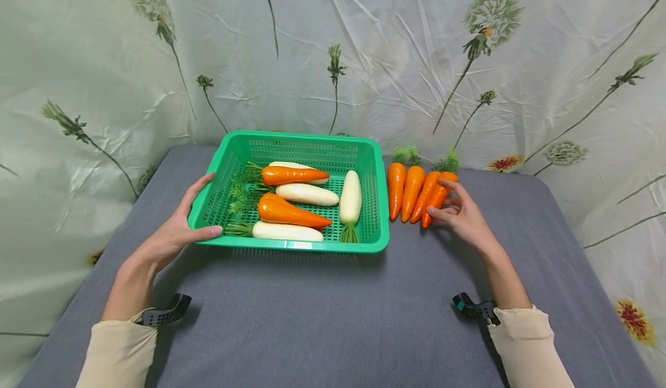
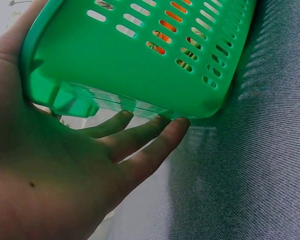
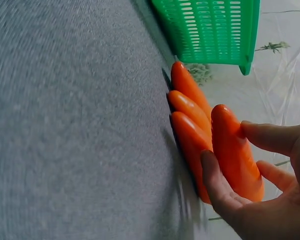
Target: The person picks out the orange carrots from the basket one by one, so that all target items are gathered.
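Observation:
A green plastic basket (image 1: 307,247) with slotted walls stands on the table, holding two orange carrots (image 1: 291,210) and several white radishes (image 1: 351,197). My left hand (image 1: 169,235) grips its near left corner, thumb on the front rim; in the left wrist view, fingertips (image 2: 177,125) press against the outer wall. Right of the basket, three carrots (image 1: 413,187) lie side by side with green tops pointing away. Beside them, my right hand (image 1: 465,219) pinches a fourth-in-line carrot (image 3: 234,155) between thumb and fingers. It leans against or just above its neighbour; contact cannot be told.
A grey cloth covers the table (image 1: 322,318). Behind it hangs a pale curtain (image 1: 395,58) printed with dandelions, reaching down to the table's back edge. Dark bands (image 1: 163,313) with camera mounts sit on both wrists.

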`<state>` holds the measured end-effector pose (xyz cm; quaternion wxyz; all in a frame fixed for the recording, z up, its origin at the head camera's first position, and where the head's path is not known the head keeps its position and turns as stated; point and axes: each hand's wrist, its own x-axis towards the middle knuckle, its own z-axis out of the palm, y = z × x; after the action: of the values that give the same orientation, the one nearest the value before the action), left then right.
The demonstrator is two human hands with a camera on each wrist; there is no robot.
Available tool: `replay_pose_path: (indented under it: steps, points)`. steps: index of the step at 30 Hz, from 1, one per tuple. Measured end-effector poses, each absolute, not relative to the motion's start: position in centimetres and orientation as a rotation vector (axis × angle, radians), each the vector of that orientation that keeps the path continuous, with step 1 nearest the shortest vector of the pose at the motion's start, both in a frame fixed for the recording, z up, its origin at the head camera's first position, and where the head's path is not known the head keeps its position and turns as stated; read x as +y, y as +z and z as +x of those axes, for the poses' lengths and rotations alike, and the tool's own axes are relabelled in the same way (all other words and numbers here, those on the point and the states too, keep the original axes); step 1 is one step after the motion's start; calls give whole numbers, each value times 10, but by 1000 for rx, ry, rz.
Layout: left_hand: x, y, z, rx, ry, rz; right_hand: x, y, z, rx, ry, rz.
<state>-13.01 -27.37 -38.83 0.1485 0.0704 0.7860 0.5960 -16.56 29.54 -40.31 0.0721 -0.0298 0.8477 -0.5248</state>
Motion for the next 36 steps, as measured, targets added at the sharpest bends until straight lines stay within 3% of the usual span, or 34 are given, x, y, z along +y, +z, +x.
replay_pose_path:
  steps: [18, 36]
  points:
    - [-276, -390, -130, 2272, 1707, 196, 302, -405, -171, 2672, -1266, 18]
    - [-274, -391, -130, 2248, 1747, 190, 305, -405, -172, 2475, -1433, 80]
